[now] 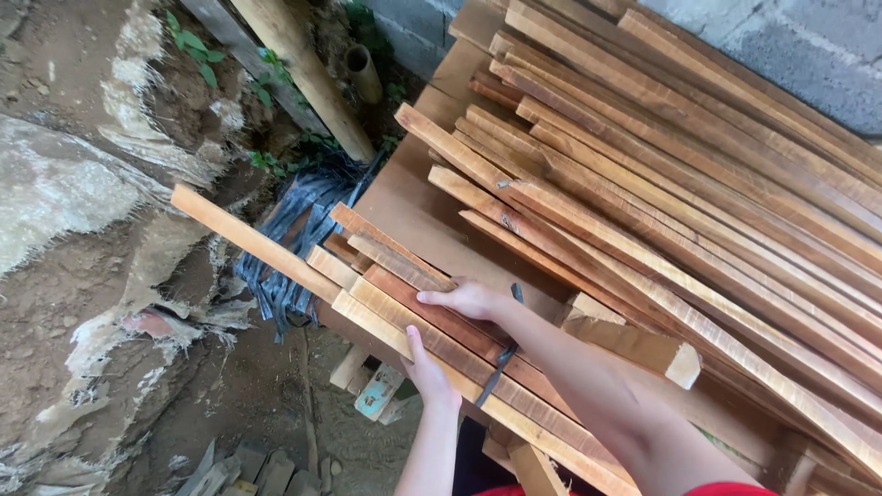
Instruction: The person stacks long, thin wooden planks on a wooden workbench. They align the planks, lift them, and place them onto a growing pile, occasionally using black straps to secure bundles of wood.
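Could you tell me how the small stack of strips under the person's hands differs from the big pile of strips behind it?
The small stack holds few strips, lying nearly parallel; the big pile holds many, criss-crossed loosely. The left hand and right hand touch the small stack; nothing touches the big pile. Both are rough-sawn, orange-brown wood.

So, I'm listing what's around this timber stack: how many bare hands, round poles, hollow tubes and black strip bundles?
Bare hands: 2 (left hand, right hand)
Pale round wooden pole: 1
Short hollow tan tube: 1
Bundle of black flat strips: 1
Total: 5
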